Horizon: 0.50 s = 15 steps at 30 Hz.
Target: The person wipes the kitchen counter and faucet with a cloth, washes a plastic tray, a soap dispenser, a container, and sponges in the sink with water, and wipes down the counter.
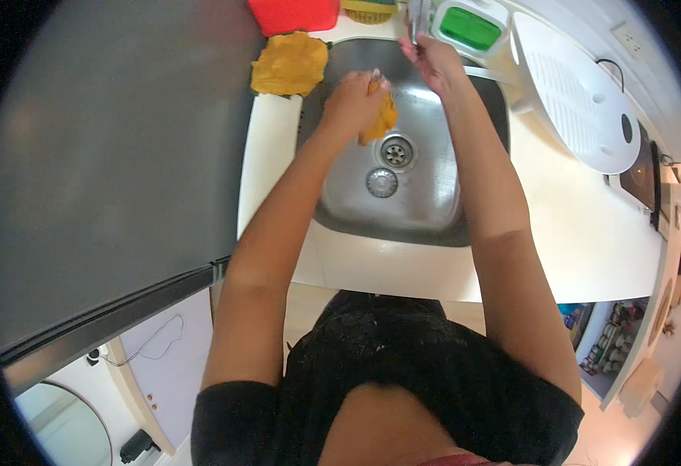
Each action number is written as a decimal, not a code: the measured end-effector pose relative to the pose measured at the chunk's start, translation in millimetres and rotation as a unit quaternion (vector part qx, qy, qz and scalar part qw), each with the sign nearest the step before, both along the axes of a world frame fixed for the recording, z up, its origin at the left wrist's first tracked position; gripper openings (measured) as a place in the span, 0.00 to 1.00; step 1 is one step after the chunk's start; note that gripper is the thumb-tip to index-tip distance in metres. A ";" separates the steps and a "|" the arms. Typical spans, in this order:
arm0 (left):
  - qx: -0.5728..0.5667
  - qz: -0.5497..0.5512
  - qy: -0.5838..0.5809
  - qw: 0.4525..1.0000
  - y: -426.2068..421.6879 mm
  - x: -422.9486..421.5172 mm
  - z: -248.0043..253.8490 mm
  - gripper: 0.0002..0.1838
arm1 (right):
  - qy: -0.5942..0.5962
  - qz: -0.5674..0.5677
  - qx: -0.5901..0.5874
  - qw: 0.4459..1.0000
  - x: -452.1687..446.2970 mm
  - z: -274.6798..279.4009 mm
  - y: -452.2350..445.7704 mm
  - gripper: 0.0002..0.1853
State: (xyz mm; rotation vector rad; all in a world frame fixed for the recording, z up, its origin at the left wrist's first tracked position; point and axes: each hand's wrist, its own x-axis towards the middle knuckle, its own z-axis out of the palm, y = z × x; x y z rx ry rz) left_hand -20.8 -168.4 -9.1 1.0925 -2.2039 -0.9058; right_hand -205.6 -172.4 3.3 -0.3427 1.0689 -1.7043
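Observation:
My left hand (352, 102) is closed on a crumpled yellow-orange cloth (381, 123), which hangs over the metal sink (433, 203). My right hand (433, 64) is at the back of the sink, right beside the metal faucet (418, 22). Its fingers look partly stretched out, palm turned inward; whether they touch the faucet I cannot tell. Below the cloth are the drain (396, 152) and a loose round strainer (381, 182) on the sink floor.
Another yellow cloth (290, 64) lies on the counter's left corner, near a red container (294, 14). A white box with a green panel (471, 28) stands behind the sink. To the right is a white dish rack (569, 93); a dark grey appliance surface (115, 155) borders the left side.

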 end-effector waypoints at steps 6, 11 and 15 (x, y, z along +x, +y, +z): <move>0.172 0.014 0.058 0.983 -50.9 -69.7 -53.9 0.18 | 0.089 0.015 0.070 0.993 -2.4 19.2 -5.8 0.11; 0.379 0.077 0.164 0.908 -25.5 -89.3 -10.9 0.14 | 0.087 0.047 0.093 0.991 -5.4 21.9 -4.2 0.11; 0.437 -0.027 0.224 0.871 -46.5 -94.0 -28.3 0.19 | 0.086 0.081 0.102 0.988 -12.5 22.9 -5.6 0.12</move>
